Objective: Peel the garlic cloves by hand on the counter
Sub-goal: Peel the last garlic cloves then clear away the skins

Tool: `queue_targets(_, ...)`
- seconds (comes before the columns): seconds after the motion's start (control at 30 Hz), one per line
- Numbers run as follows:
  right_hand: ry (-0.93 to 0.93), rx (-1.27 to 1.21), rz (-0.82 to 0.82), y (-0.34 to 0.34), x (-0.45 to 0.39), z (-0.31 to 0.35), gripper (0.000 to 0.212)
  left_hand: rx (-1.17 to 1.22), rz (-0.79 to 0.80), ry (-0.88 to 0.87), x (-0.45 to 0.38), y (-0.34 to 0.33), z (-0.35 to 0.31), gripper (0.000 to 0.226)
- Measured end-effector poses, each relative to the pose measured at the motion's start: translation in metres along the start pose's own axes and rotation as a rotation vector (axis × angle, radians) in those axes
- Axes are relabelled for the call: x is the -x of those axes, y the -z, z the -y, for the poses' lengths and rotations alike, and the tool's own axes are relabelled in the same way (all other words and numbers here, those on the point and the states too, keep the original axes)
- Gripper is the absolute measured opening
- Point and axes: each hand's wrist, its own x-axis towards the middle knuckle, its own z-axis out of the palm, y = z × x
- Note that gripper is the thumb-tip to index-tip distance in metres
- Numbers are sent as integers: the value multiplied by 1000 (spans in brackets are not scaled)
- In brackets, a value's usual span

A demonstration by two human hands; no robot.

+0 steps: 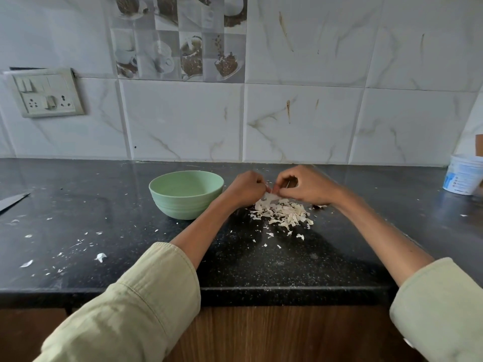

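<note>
Green bowl [186,194] stands just left of the hands; peel heap [282,211] lies under them

Kitchen wall [300,118] is all white marble-look tiles with grey-gold veining, and a few brownish drip stains are running down them. Up top a decor panel [177,37] of coffee cup and bean pictures is sitting in the tilework. A switchboard [44,92] with switches and two sockets is hanging a bit crooked on the left, with a dark gap showing behind its top edge. The counter [78,184] is black speckled stone, glossy enough that it's reflecting the wall. Wood-grain cabinet fronts [287,335] are showing below its front edge. Soft, even light is falling over everything.
</note>
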Motion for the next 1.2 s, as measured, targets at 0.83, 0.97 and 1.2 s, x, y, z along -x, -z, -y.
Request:
queue_targets(0.83,-139,2,-1,17,3,-19,15,9,129,-167,8,3,-3,30)
queue_targets(0.97,-137,62,55,9,3,-21,35,-83,230,-140,8,8,-2,35)
queue_targets(1.2,-113,-8,-54,6,3,-12,34,-152,180,-186,5,6,3,31)
